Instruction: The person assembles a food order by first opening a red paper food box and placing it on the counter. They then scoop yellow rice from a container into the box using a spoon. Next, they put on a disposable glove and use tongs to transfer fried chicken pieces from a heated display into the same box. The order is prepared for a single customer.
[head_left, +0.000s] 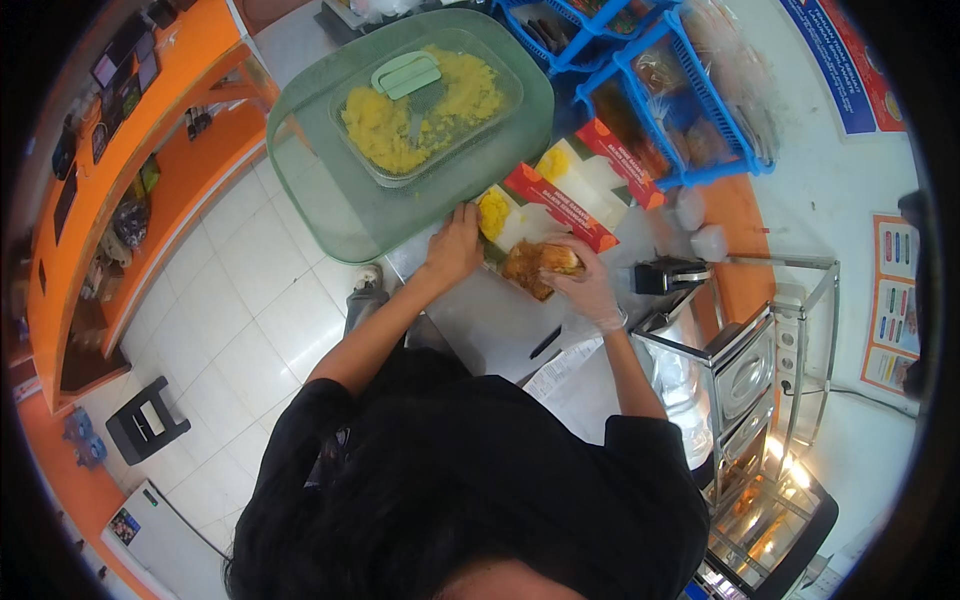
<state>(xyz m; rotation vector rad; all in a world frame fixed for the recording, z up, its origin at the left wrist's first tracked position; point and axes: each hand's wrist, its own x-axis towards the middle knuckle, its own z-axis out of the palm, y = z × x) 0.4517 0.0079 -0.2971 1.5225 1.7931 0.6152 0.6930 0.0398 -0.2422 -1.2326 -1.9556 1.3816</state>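
Note:
My left hand rests on the near edge of an open white and red paper food box that lies on the steel counter. A mound of yellow rice sits inside the box. In a thin clear glove, my right hand grips a piece of brown fried food at the box's near corner. Beyond the box stands a large clear green tub, with an inner tray of yellow rice and a pale green scoop lying on it.
Blue plastic baskets with packets stand at the far right. A black marker and a paper slip lie on the counter. A lit glass warming cabinet is at the right; an orange shelf and white tiled floor are at the left.

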